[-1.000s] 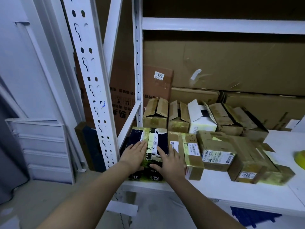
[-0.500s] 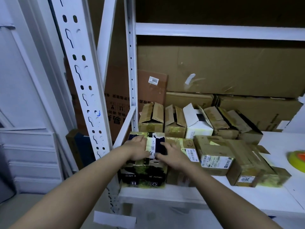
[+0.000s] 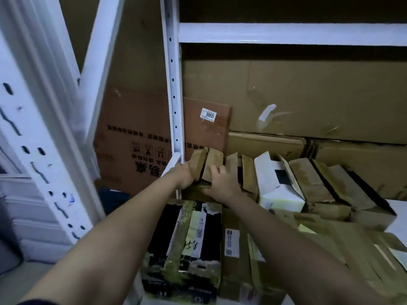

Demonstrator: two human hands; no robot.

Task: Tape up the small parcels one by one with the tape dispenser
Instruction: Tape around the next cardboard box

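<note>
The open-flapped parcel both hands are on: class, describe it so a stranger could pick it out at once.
Find the white shelf upright and follow it down to the back row of small boxes. The open-flapped parcel is the leftmost, right beside that post. Unlike its neighbours, the left hand and right hand grip it.

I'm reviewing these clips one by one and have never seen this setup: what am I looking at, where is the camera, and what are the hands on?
There is no machine here. A camera worn on a person's head looks forward and down at their bare arms. Both hands reach to the back row of a white shelf: the left hand and right hand curl their fingers around a small brown parcel with open flaps. More untaped parcels stand to its right; a taped black box lies nearer. No tape dispenser shows.
</note>
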